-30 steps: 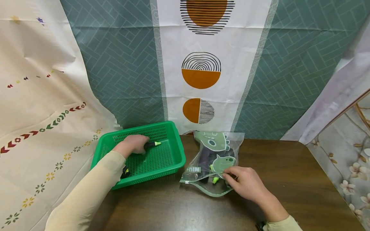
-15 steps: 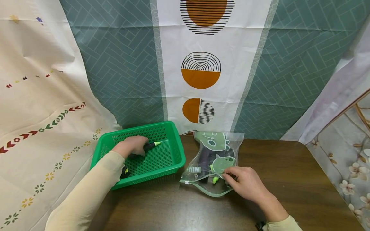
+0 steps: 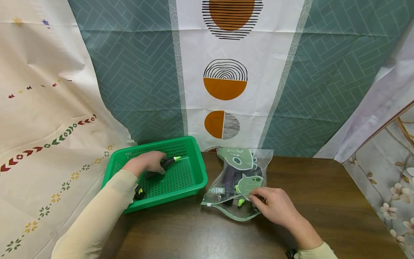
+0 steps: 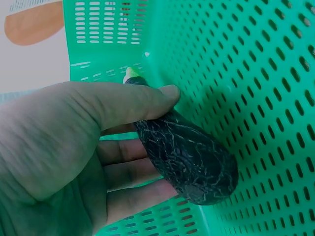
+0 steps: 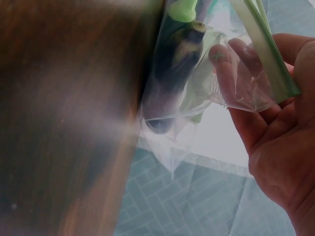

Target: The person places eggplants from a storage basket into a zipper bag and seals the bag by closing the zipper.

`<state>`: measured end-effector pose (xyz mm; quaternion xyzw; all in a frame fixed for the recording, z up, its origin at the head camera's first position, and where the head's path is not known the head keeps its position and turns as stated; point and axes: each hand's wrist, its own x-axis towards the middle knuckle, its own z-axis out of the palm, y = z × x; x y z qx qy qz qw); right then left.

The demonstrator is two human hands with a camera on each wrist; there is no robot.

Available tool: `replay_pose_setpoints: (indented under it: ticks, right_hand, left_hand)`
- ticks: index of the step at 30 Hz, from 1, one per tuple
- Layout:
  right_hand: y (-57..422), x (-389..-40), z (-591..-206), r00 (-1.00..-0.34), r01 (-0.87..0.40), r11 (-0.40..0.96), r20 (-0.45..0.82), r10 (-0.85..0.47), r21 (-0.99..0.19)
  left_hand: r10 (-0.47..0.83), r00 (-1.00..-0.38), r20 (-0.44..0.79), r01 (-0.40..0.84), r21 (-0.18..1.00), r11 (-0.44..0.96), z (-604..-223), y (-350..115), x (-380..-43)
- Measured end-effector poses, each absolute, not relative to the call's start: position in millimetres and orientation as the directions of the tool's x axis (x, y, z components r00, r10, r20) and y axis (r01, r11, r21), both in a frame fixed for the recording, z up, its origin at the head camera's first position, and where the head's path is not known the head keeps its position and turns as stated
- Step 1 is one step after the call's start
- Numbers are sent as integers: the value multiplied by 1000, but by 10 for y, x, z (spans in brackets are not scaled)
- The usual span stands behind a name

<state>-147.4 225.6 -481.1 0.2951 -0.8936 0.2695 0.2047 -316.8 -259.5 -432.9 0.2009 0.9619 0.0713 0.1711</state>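
My left hand point(image 3: 149, 162) reaches down into a green plastic basket point(image 3: 204, 174) and grips a dark eggplant point(image 3: 168, 163) by its narrower end. In the left wrist view the thumb lies across this eggplant point(image 4: 192, 157), whose pale green tip sticks out beyond the thumb and whose round end points away. My right hand point(image 3: 275, 205) pinches the edge of a clear zip bag point(image 3: 226, 196) with green animal prints. Inside the bag lie eggplants point(image 5: 179, 59) with green stems, partly hidden by the prints. The bag's mouth gapes toward the front of the table.
Another dark item with a yellow-green tip point(image 3: 139, 192) lies in the basket's near left corner, partly behind the left sleeve. Basket and bag stand side by side on a brown wooden table point(image 3: 181, 233). A patterned cloth point(image 3: 136, 72) hangs right behind them.
The eggplant in the left hand has swung slightly, its green tip rising a little toward the back. My right hand and the bag stay where they were.
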Motion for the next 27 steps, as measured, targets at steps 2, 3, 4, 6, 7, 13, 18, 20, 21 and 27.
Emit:
replay_pose_setpoints:
  ticks: [2, 3, 4, 6, 7, 13, 18, 20, 21, 27]
  right_hand:
    - [2258, -1476, -4818, -742, -637, 683, 524, -417, -358]
    - [2260, -1478, -4821, -744, -635, 685, 523, -416, -357]
    - [2262, -1480, -4823, -744, -634, 687, 522, -416, -356]
    - [2265, -1485, -4827, -744, -634, 688, 522, -416, -354]
    - [2266, -1486, -4828, -744, -633, 689, 522, -416, -353]
    - [2267, -1493, -4832, -750, -629, 692, 512, -419, -354]
    - [2271, -1491, -4838, -746, -633, 690, 516, -421, -351]
    - [2272, -1493, -4838, -743, -636, 688, 521, -421, -350]
    - [2273, -1494, -4838, -741, -637, 687, 523, -421, -349]
    - [2273, -1501, -4846, -736, -643, 682, 529, -423, -348]
  left_hand:
    - [417, -858, -300, 363, 219, 906, -4321, -2592, -3162]
    - [421, -856, -300, 366, 224, 903, -4316, -2590, -3159]
    - [422, -855, -301, 364, 230, 902, -4312, -2588, -3157]
    - [428, -852, -301, 364, 247, 898, -4297, -2587, -3157]
    - [431, -851, -301, 363, 257, 895, -4289, -2587, -3156]
    - [457, -845, -276, 365, 328, 872, -4239, -2596, -3157]
    - [468, -847, -252, 360, 375, 854, -4210, -2616, -3156]
    - [462, -852, -246, 347, 395, 851, -4192, -2623, -3153]
    - [459, -854, -244, 339, 408, 848, -4180, -2626, -3150]
    - [466, -861, -204, 325, 485, 812, -4107, -2637, -3109]
